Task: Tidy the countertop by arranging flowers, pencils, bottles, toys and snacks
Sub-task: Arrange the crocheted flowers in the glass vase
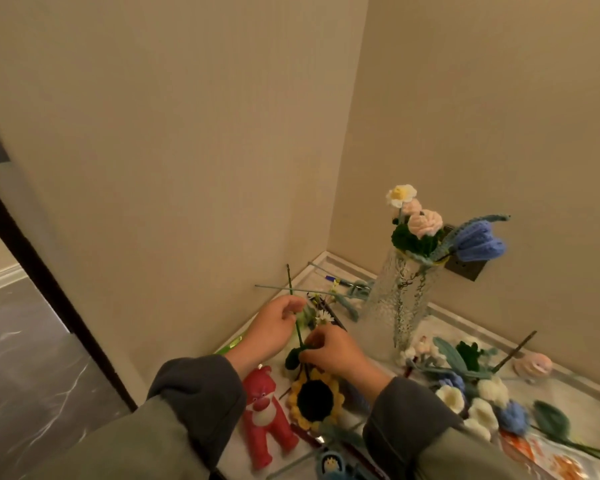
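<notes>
We see a red bear toy (264, 410) lying on the countertop (440, 327) at the left. Just above it, our left hand (278, 327) curls round the thin green stem (293, 311) of a knitted sunflower (314, 400). The sunflower's yellow head lies beside the bear. Our right hand (333, 348) pinches the same stem lower down, near its leaf. Next comes a tall glass vase (399, 306), standing upright. In it are a white flower (400, 195), pink roses (425, 221) and a blue tulip (478, 240). Right of the vase, more knitted flowers (478, 393) lie in a heap on the countertop.
</notes>
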`<state>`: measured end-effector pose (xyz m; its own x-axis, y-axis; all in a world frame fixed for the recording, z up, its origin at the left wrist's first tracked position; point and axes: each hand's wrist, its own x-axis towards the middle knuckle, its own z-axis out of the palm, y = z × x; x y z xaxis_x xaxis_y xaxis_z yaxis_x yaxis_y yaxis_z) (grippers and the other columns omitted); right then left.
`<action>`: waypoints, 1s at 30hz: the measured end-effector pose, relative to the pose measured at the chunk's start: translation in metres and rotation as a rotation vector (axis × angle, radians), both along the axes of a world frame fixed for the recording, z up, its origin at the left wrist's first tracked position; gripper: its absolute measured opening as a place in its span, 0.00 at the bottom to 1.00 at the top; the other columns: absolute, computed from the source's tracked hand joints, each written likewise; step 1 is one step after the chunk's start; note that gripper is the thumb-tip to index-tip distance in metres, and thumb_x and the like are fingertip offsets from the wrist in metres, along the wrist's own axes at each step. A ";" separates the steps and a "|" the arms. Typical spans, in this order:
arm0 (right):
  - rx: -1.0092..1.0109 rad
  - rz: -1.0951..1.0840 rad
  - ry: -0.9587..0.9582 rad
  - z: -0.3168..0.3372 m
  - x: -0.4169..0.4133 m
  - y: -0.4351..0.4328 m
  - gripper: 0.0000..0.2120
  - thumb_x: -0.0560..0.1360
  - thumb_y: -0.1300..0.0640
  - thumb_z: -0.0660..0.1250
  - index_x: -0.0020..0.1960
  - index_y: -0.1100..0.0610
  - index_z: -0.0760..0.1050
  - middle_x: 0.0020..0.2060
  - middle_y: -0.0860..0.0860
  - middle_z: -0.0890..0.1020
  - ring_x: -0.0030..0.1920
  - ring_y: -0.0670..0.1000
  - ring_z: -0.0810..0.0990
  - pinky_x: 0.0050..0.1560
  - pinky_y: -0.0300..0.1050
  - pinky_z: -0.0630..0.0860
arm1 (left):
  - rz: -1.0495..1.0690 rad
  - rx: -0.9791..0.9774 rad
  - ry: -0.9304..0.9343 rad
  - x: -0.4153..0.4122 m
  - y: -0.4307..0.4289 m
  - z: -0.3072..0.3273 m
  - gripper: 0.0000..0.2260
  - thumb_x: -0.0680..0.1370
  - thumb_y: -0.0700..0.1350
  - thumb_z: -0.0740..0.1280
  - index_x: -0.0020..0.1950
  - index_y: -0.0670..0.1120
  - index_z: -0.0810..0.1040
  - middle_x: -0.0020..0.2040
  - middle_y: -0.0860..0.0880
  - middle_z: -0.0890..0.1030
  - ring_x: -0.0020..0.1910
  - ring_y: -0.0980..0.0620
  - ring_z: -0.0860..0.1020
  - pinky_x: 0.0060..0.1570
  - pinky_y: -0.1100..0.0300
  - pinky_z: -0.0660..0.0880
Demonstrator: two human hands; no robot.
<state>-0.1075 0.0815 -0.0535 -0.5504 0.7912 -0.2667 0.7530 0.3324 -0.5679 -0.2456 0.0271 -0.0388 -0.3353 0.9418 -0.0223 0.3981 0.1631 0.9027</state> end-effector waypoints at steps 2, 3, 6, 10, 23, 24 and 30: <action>-0.042 0.015 0.005 0.001 -0.004 0.001 0.06 0.69 0.47 0.72 0.39 0.48 0.78 0.34 0.43 0.79 0.37 0.44 0.78 0.42 0.44 0.76 | -0.031 0.000 0.031 -0.003 0.009 0.000 0.19 0.78 0.32 0.58 0.59 0.52 0.76 0.57 0.52 0.79 0.60 0.54 0.76 0.60 0.65 0.69; -0.066 0.014 0.011 0.002 -0.005 0.001 0.06 0.69 0.48 0.72 0.36 0.49 0.78 0.32 0.44 0.79 0.34 0.43 0.77 0.40 0.43 0.75 | -0.045 -0.002 0.067 -0.005 0.012 0.001 0.20 0.77 0.32 0.58 0.59 0.55 0.76 0.58 0.53 0.78 0.61 0.54 0.75 0.59 0.64 0.69; -0.119 -0.020 0.039 0.004 -0.007 0.001 0.10 0.68 0.52 0.72 0.31 0.50 0.75 0.28 0.44 0.76 0.30 0.42 0.74 0.36 0.42 0.73 | -0.111 -0.011 0.326 -0.011 0.023 0.004 0.26 0.75 0.32 0.59 0.66 0.58 0.73 0.65 0.51 0.73 0.66 0.53 0.69 0.62 0.61 0.66; -0.212 -0.114 0.197 0.014 -0.007 0.000 0.11 0.70 0.60 0.71 0.33 0.52 0.72 0.30 0.48 0.75 0.33 0.48 0.74 0.40 0.44 0.72 | -0.295 -0.032 0.687 -0.017 0.035 0.014 0.35 0.71 0.29 0.57 0.75 0.54 0.62 0.76 0.50 0.61 0.77 0.48 0.51 0.74 0.50 0.52; -0.680 -0.234 0.612 0.062 0.016 -0.009 0.10 0.77 0.64 0.66 0.56 0.56 0.72 0.42 0.54 0.80 0.34 0.48 0.79 0.34 0.38 0.76 | -0.208 -0.088 1.203 -0.017 0.044 0.013 0.24 0.77 0.43 0.60 0.73 0.53 0.65 0.63 0.45 0.69 0.66 0.42 0.65 0.74 0.46 0.49; -0.663 -0.223 0.650 0.068 0.017 -0.009 0.12 0.78 0.63 0.66 0.60 0.55 0.73 0.45 0.54 0.81 0.36 0.47 0.80 0.36 0.38 0.77 | -0.181 -0.074 1.184 -0.017 0.043 0.015 0.23 0.77 0.44 0.60 0.72 0.53 0.66 0.62 0.46 0.70 0.65 0.43 0.66 0.72 0.48 0.53; -0.944 -0.114 0.966 0.105 0.026 -0.012 0.15 0.76 0.57 0.61 0.58 0.55 0.82 0.57 0.59 0.82 0.49 0.57 0.83 0.44 0.50 0.83 | -0.085 -0.024 0.977 -0.014 0.029 0.045 0.15 0.76 0.48 0.65 0.62 0.49 0.70 0.60 0.48 0.70 0.60 0.46 0.68 0.56 0.56 0.68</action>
<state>-0.0817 0.0692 0.0513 -0.7694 0.5761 -0.2759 -0.0763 -0.5117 -0.8558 -0.2592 0.0562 0.0058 -0.1473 0.9666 0.2097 0.9796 0.1132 0.1663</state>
